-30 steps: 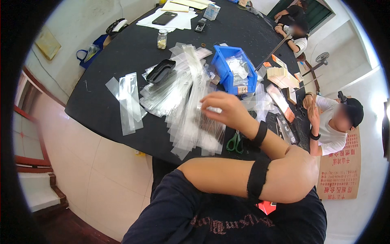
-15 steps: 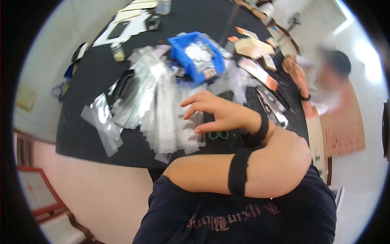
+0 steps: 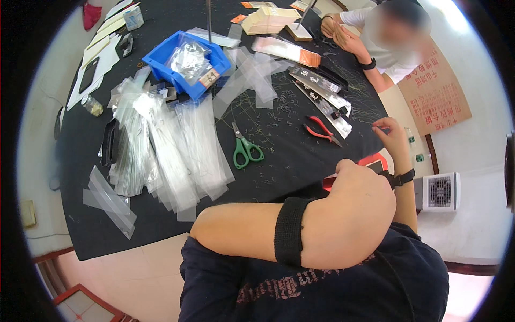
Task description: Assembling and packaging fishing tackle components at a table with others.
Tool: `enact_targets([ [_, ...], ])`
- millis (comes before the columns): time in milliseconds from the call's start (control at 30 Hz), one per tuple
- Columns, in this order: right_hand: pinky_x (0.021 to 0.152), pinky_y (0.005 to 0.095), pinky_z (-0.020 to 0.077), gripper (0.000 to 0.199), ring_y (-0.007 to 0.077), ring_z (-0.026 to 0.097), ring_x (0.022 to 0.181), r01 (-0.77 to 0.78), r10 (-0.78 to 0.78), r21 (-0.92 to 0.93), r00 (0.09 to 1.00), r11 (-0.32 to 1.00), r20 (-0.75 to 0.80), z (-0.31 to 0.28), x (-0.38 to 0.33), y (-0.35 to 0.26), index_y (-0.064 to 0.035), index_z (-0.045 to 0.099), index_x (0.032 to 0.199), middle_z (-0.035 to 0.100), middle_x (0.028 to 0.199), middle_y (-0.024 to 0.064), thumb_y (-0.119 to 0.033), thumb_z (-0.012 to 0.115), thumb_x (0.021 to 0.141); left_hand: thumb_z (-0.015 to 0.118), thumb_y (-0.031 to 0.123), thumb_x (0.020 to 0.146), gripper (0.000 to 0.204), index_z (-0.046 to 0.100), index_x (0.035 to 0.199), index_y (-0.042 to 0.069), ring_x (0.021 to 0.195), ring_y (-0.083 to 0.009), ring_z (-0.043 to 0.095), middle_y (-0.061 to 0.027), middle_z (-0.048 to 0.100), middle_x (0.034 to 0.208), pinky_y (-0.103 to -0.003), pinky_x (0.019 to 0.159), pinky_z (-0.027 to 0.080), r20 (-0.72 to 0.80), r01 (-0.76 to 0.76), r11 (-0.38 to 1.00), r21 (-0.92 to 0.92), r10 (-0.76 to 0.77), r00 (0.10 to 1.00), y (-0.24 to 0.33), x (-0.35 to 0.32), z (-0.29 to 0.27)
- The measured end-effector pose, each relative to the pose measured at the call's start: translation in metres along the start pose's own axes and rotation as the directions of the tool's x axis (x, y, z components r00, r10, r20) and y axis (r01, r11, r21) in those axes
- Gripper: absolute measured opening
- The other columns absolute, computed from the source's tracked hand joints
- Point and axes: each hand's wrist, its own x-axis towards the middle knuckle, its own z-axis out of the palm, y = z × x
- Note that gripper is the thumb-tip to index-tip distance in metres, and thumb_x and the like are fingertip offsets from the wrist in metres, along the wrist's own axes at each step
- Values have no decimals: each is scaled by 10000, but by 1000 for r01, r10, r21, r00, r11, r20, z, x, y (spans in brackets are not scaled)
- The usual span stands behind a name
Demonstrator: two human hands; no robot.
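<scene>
My left hand [image 3: 351, 214] looms large at the lower middle, black band at its wrist. Its back shows; its fingers are hidden on the far side. Beyond it, my right hand [image 3: 394, 137] is raised by the table's right edge, its fingertips bent together. Whatever they pinch, if anything, is too fine to make out. Thin lines [image 3: 370, 107] lie just past its fingertips. A partly hidden red-edged thing [image 3: 373, 160] sits between the two hands. Red-handled pliers [image 3: 322, 131] lie nearby, left of my right hand. Green-handled scissors [image 3: 248, 147] lie mid-table, near small scattered hooks [image 3: 289, 107].
Clear plastic sleeves [image 3: 161, 145] cover the left half of the black table [image 3: 86, 225]. A blue bin [image 3: 155, 61] with silvery packets stands behind them. Cream cards [image 3: 271, 20] are stacked farther back. A co-worker [image 3: 365, 48] sits at the right. Past the table stands a white fan unit [image 3: 440, 192].
My right hand has swung right, from over the plastic sleeves to the table's right edge, and its fingers have drawn together. My view has turned right, uncovering the scissors and pliers.
</scene>
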Motion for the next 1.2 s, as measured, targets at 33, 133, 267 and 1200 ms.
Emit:
enact_targets([
  [33,746,314,484,135,216,608,818,-11,11,1,1000,1000,-2,4,-4,5,-45,686,887,648,862,82,-97,685,762,667,139,664,70,663,685,72,713,-253,640,-103,641,703,-369,607,461,9,-7,1000,-2,7,1000,0,2,1],
  [133,746,322,485,161,237,611,824,-18,19,8,998,1000,-54,17,-9,14,-74,703,903,647,881,89,-120,709,749,654,134,690,72,660,706,64,744,-261,644,-111,647,735,-367,639,468,75,29,1000,-1,-29,997,2,8,3],
  [267,790,346,473,182,263,602,884,18,-23,-36,988,999,-154,30,-3,21,-87,711,903,631,920,93,-144,729,731,636,126,719,101,662,778,49,790,-277,644,-121,657,777,-378,685,475,118,75,997,12,-76,990,-1,13,7],
  [1200,758,228,392,156,97,517,856,-177,124,646,984,743,127,25,7,-33,-29,609,962,603,943,12,-146,507,958,616,231,788,226,682,828,19,715,-327,640,-172,651,744,-393,642,503,-236,118,993,-27,-121,964,-68,25,-14],
])
